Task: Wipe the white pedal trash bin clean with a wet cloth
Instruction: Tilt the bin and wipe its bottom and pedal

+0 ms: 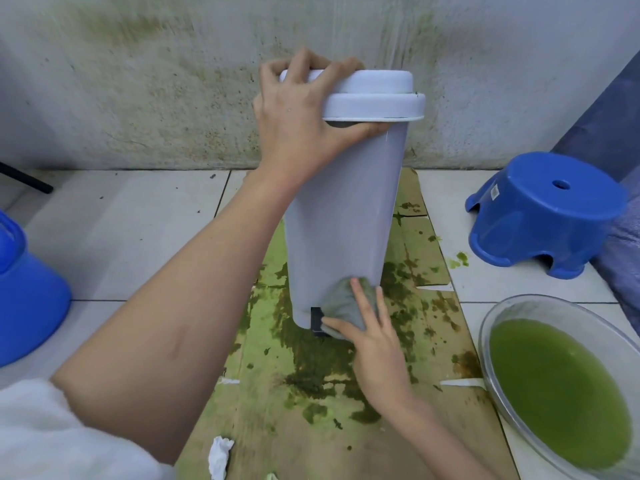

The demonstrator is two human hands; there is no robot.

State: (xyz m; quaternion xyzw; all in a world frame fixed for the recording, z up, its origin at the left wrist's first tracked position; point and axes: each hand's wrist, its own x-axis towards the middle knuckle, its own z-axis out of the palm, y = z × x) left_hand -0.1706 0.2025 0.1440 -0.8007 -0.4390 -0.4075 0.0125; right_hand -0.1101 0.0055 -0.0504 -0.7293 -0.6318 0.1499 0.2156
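Note:
The white pedal trash bin (343, 209) stands upright on stained cardboard, its lid (375, 93) closed and its black pedal (317, 320) at the base. My left hand (298, 112) grips the lid's left rim, fingers curled over the top and thumb under the rim. Low on the bin's front, my right hand (372, 337) presses a grey wet cloth (341, 303) against the wall beside the pedal, with its fingers straight and spread.
Flattened cardboard (311, 393) smeared with green stains covers the tiled floor. A clear bowl of green liquid (561, 393) sits at the right, a blue stool (543, 213) behind it, a blue container (24, 296) at the left. A crumpled white tissue (220, 457) lies near me. The stained wall is close behind.

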